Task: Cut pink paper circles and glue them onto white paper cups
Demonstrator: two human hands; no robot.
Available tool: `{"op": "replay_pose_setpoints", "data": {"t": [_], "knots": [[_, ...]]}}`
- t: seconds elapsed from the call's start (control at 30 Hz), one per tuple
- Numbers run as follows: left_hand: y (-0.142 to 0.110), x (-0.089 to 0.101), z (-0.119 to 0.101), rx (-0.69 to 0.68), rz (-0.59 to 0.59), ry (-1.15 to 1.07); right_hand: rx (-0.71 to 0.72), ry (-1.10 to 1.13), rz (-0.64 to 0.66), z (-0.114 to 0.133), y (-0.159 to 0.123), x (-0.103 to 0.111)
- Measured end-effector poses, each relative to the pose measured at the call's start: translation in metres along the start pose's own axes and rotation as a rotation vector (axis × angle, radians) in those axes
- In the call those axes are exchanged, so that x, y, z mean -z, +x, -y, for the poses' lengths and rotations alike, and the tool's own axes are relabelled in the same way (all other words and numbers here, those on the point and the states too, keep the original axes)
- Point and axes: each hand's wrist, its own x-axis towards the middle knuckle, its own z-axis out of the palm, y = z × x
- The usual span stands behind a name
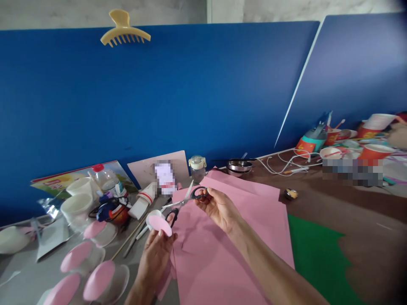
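1. From my seat far away, I have the left hand (155, 254) pinching a pink paper circle (161, 225) with its thumb on the pink face; a small white cup (151, 217) sits right behind it; both are over the left edge of the pink paper sheets (235, 254).
2. My right hand (222, 209) grips one black loop of the scissors (182, 203) between thumb and fingers; the blades are spread wide, one tip up and one out to the left; the other loop is just by my left fingers, but I cannot tell if they hold it.
3. To do this part well, I would keep the left pinch soft, so the paper does not bend and the cup does not squash; I would move my left fingers away from the blades before closing them.
4. I would set the right thumb and fingers in both loops first; one loop alone gives a wobbly hold, I think.
5. The pink-ended cups (103, 279) lie near my left arm; I would keep that elbow high so none get bumped; the wooden stick (124, 240) lies near too.
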Motion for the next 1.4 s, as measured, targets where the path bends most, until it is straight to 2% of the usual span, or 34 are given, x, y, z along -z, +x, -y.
{"op": "replay_pose_setpoints", "data": {"t": [0.1,0.3,0.47,0.6,0.87,0.93,1.1,1.17,1.2,1.3,1.37,1.4], "knots": [[-0.003,-0.001,0.0,0.018,0.077,0.011,0.007,-0.025,-0.011,-0.003,-0.002,0.001],[-0.009,-0.004,-0.001,0.07,0.105,0.041,0.024,-0.042,0.028,-0.024,-0.004,0.009],[-0.012,-0.006,0.0,0.134,0.063,0.137,-0.093,-0.001,0.0,-0.052,-0.005,0.023],[-0.013,-0.004,-0.001,0.133,0.071,0.186,-0.148,0.063,0.052,-0.066,-0.006,0.034],[-0.015,0.0,0.007,0.139,0.08,0.211,-0.282,0.081,0.309,-0.074,-0.013,0.04],[-0.013,-0.002,0.002,0.121,0.081,0.176,-0.309,0.052,0.315,-0.073,-0.015,0.039],[-0.011,-0.01,-0.009,0.153,0.108,0.176,-0.396,-0.091,0.24,-0.075,-0.015,0.041],[-0.011,-0.012,-0.009,0.132,0.057,0.214,-0.321,-0.239,0.228,-0.075,-0.013,0.043],[-0.01,-0.012,-0.008,0.095,0.012,0.24,-0.225,-0.363,0.21,-0.074,-0.013,0.043],[-0.007,-0.011,-0.005,-0.049,-0.126,0.296,0.211,-0.833,0.146,-0.068,-0.014,0.04],[-0.005,-0.008,-0.003,-0.094,-0.162,0.302,0.367,-1.092,0.217,-0.062,-0.018,0.035],[-0.005,-0.007,-0.002,-0.102,-0.165,0.304,0.356,-1.189,0.279,-0.059,-0.021,0.032]]}}
